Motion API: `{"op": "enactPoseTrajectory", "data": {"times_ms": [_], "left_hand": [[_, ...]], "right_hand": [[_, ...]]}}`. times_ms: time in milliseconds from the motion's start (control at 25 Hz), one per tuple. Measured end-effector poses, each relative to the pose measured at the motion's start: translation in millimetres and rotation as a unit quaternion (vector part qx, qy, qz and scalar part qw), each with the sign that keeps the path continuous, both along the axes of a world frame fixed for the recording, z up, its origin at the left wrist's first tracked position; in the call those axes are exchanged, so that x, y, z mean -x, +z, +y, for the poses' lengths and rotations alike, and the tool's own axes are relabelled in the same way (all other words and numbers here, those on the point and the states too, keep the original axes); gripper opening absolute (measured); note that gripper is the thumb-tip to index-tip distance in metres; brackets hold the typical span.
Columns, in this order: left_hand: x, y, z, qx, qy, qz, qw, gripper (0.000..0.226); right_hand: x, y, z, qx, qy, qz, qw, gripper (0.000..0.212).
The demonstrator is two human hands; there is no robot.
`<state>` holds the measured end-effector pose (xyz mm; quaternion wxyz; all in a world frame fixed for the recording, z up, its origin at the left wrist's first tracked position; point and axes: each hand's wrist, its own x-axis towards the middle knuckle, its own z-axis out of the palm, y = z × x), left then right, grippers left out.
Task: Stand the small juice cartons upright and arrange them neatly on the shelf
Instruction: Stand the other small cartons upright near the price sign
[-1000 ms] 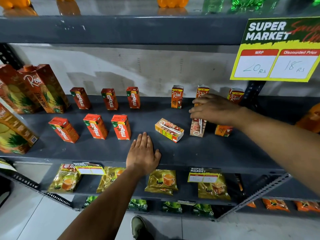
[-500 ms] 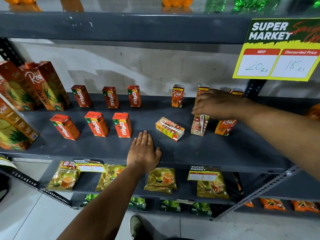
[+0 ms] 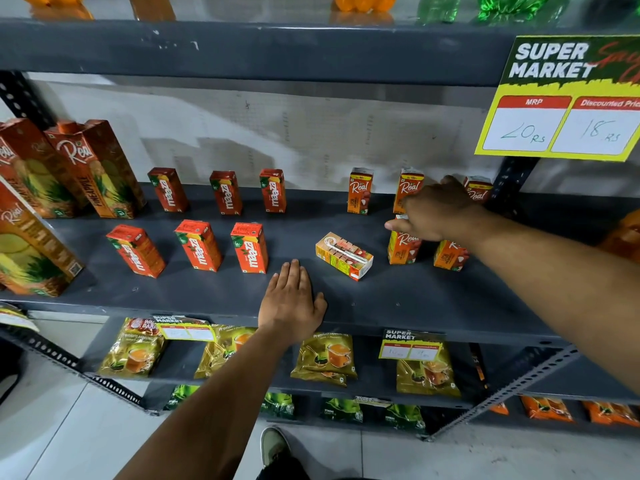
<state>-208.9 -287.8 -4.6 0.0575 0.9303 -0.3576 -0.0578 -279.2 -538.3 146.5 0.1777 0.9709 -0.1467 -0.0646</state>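
Note:
Small orange Real juice cartons stand on the grey shelf [image 3: 398, 303]: a back row [image 3: 360, 191] and two in front. My right hand [image 3: 436, 213] reaches in from the right and grips the top of the front Real carton [image 3: 403, 251], which stands upright with its label facing me. A second front carton [image 3: 450, 257] stands just right of it. One Real carton [image 3: 344, 256] lies on its side, straw up, left of them. Red Maaza cartons [image 3: 250, 247] stand in two rows to the left. My left hand [image 3: 291, 299] rests flat on the shelf, fingers apart, holding nothing.
Tall Real pineapple cartons [image 3: 93, 168] crowd the shelf's left end. A yellow price sign [image 3: 568, 98] hangs from the upper shelf at the right, beside a perforated upright post [image 3: 512, 181]. Tea pouches [image 3: 325, 358] fill the shelf below.
The carton under my right hand has turned from its straw side to its front label facing me. My left hand has stayed flat on the shelf.

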Motion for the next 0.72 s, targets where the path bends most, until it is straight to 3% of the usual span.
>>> {"op": "enactPoseTrajectory", "data": {"times_ms": [80, 200, 280, 400, 600, 720], "left_hand": [[0.0, 0.3, -0.5, -0.004, -0.002, 0.0, 1.0, 0.071], [-1.0, 0.0, -0.7, -0.002, -0.004, -0.003, 1.0, 0.071], [-1.5, 0.1, -0.3, -0.003, -0.006, -0.002, 1.0, 0.071], [0.4, 1.1, 0.3, -0.007, -0.007, 0.0, 1.0, 0.071], [-1.9, -0.7, 1.1, 0.005, -0.009, -0.007, 1.0, 0.071], [-0.8, 0.3, 0.4, 0.004, -0.006, -0.004, 1.0, 0.072]], "right_hand": [[-1.0, 4.9, 6.8, -0.016, -0.043, 0.006, 0.999, 0.067], [-4.3, 8.9, 20.5, 0.004, 0.008, -0.105, 0.994, 0.063], [-7.9, 0.4, 43.3, -0.108, 0.046, -0.136, 0.984, 0.057], [-14.2, -37.0, 79.7, -0.252, -0.038, -0.05, 0.966, 0.053], [-22.0, -83.2, 93.0, -0.275, -0.127, -0.1, 0.948, 0.05], [-23.3, -76.6, 90.7, -0.25, -0.112, -0.092, 0.957, 0.046]]}}
